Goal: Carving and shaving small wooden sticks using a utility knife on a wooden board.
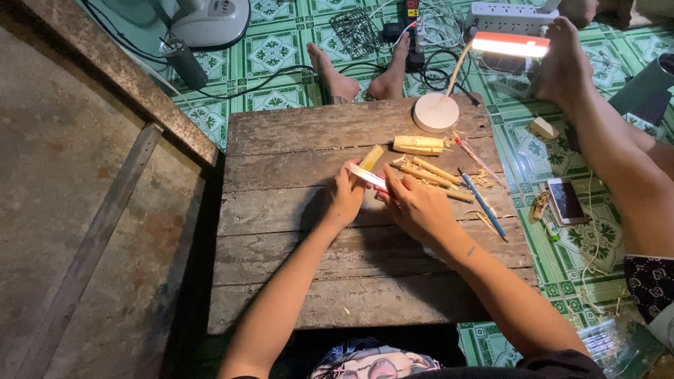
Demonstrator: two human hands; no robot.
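Note:
My left hand (342, 198) grips a short pale bamboo piece (371, 156) that sticks up past the fingers. My right hand (415, 205) holds a knife with a pink-and-white handle (368, 176), its blade lying across the bamboo piece right beside the left fingers. Both hands work over the middle of a low weathered wooden table (295, 210). Just beyond the right hand lie several split bamboo sticks (430, 173) and a thicker bamboo section (418, 144), with shavings scattered around them.
A blue pen (483, 204) and a red-tipped pencil (476, 157) lie at the table's right. A round-based desk lamp (436, 112) stands at the far edge, lit. Another person's feet (334, 79) and leg (604, 133) rest nearby. A phone (566, 201), cables, power strip and fan base lie on the green tiled floor.

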